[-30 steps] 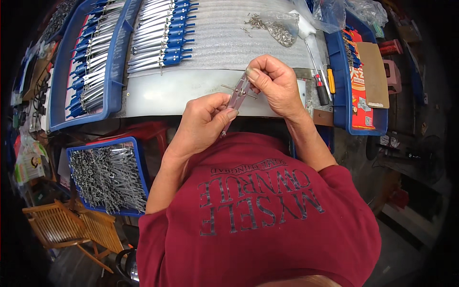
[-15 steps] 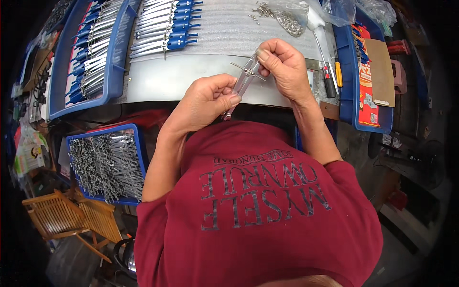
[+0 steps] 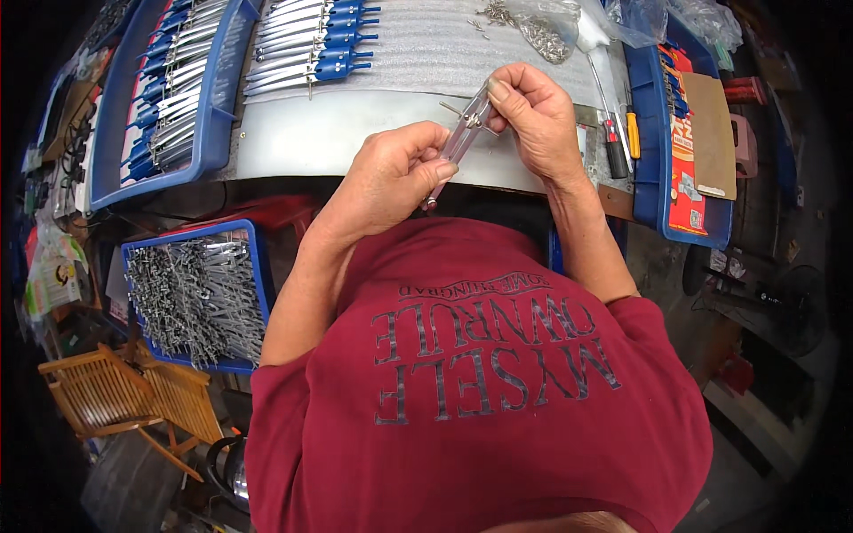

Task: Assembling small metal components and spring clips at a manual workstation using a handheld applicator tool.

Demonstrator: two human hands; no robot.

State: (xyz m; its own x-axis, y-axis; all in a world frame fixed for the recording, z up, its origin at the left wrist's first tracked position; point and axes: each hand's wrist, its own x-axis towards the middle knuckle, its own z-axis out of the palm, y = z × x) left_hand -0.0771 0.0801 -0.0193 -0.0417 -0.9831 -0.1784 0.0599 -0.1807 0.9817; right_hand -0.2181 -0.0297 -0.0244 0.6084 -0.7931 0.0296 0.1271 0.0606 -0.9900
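Both my hands hold a silver metal drawing compass (image 3: 464, 137) in front of my chest, at the near edge of the table. Its two long legs lie slanted from lower left to upper right, and a thin rod crosses between them. My left hand (image 3: 398, 174) pinches the lower part between thumb and fingers. With thumb and bent fingers, my right hand (image 3: 538, 117) grips the upper end, whose tip is partly hidden. On the table's far left lies a row of compasses with blue heads (image 3: 311, 53), side by side on white foam.
At the left, a blue tray (image 3: 213, 133) holds more blue-headed compasses; below it, a blue crate (image 3: 263, 289) is full of grey metal parts. Small screws (image 3: 544, 40) lie in a plastic bag. Screwdrivers (image 3: 633, 133) lie beside the right blue tray (image 3: 653, 169). A wooden chair (image 3: 98, 395) stands lower left.
Both hands and the compass have shifted slightly right in the picture, the right hand also slightly up. The grip of both hands looks the same.
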